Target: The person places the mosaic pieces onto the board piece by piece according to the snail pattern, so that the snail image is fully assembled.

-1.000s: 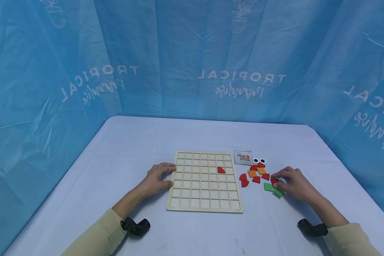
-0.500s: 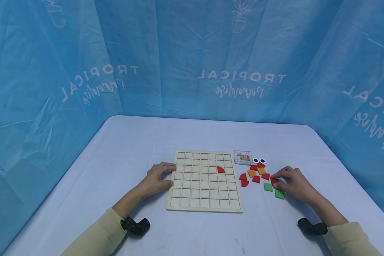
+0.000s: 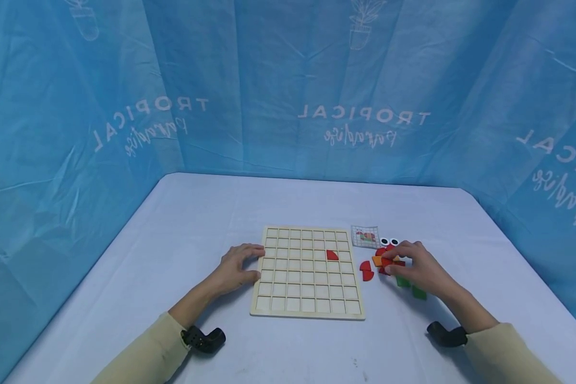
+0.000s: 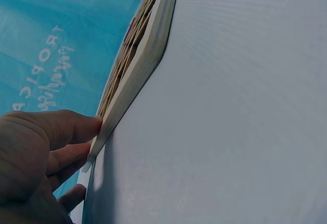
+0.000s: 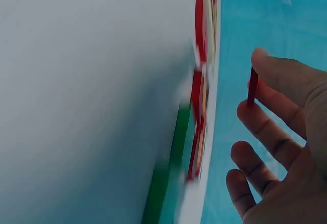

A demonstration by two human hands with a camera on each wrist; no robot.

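A square wooden grid board [image 3: 294, 277] lies mid-table, with one red quarter-circle tile [image 3: 332, 255] in a cell right of its centre. My left hand [image 3: 235, 269] touches the board's left edge with thumb and fingertips; the left wrist view shows the thumb [image 4: 76, 127] against the rim. Between thumb and fingers my right hand [image 3: 422, 268] pinches a red tile [image 5: 252, 87], held above the loose pieces right of the board. Its other fingers are spread. Parts of the orange tiles [image 3: 376, 261] and green tiles [image 3: 418, 292] are hidden by this hand.
Two red quarter tiles [image 3: 366, 270] lie beside the board's right edge. A small printed pattern card [image 3: 365, 237] sits by its upper right corner, near two round eye pieces [image 3: 390, 242]. Blue curtain [image 3: 269, 144] surrounds the white table [image 3: 211, 208].
My right hand has lifted the red tile from beside the green tiles and carried it left, over the loose pieces. A green tile straightened earlier. My left hand stays at the board's edge.
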